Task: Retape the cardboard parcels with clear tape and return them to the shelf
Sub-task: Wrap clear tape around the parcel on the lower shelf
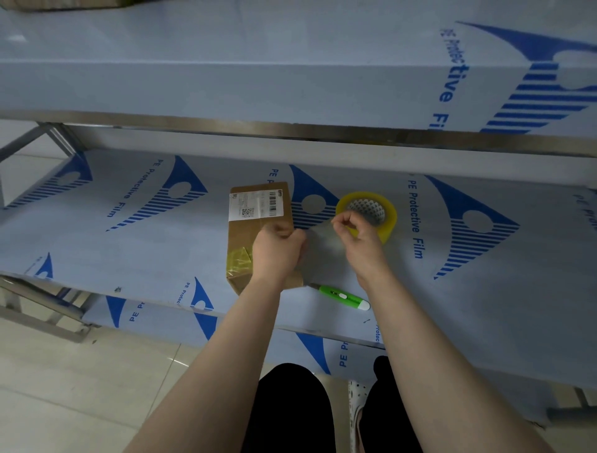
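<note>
As the left hand [277,250] and right hand [358,234] each pinch an end, clear tape [321,249] stretches beside the parcel [258,232].

Our left hand [278,250] covers the right side of the cardboard parcel [248,232], its curled fingertips out of sight where they grip the strip of clear tape [323,247], whose see-through edges we can barely trace. Our right hand [357,234], pinching the strip's other end, hides the near rim of the tape roll [387,215], and the print on the parcel's label [255,205] is too small to read. The green cutter [344,296] loses its tip behind strip and parcel, the upper shelf [258,71] blocks the back of the lower shelf [129,252], and a brown object [64,3] is cut off at the top edge.
</note>
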